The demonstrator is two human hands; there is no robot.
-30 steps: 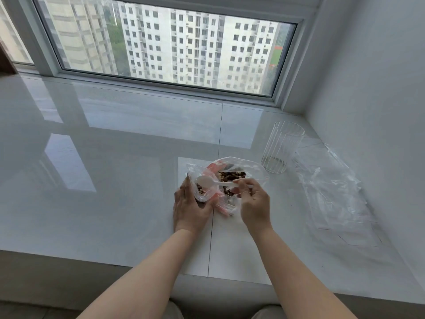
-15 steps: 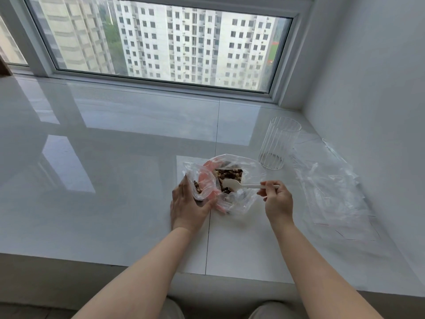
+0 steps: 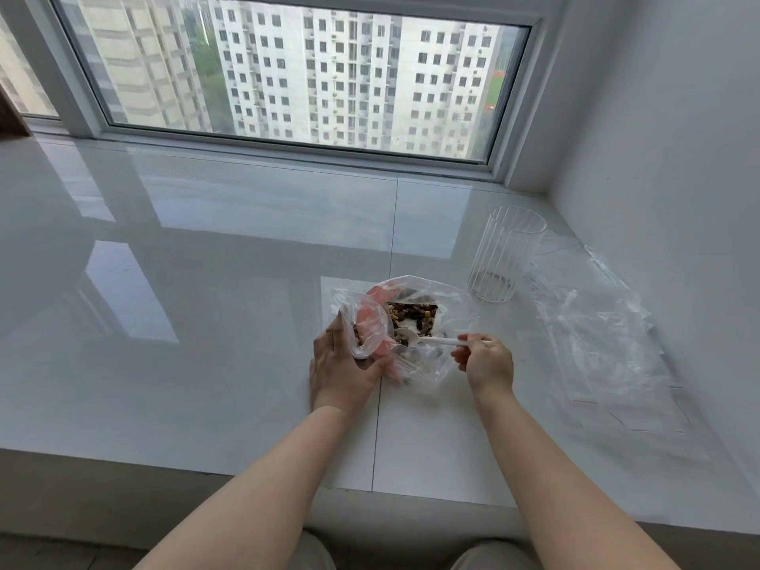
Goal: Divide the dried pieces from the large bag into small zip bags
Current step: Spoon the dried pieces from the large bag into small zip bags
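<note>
On glossy white sill (image 3: 205,322) under window (image 3: 288,76), left fingers (image 3: 333,343) curled round small bag (image 3: 366,327), right fingers (image 3: 464,355) pinching spoon (image 3: 427,340).

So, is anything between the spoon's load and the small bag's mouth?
Nothing visible. The white plastic spoon, pinched by the right hand, sits in the large clear bag of brown dried pieces, right beside the small clear zip bag that the left hand holds open.

text: none legible | labels: none | numbers: none
</note>
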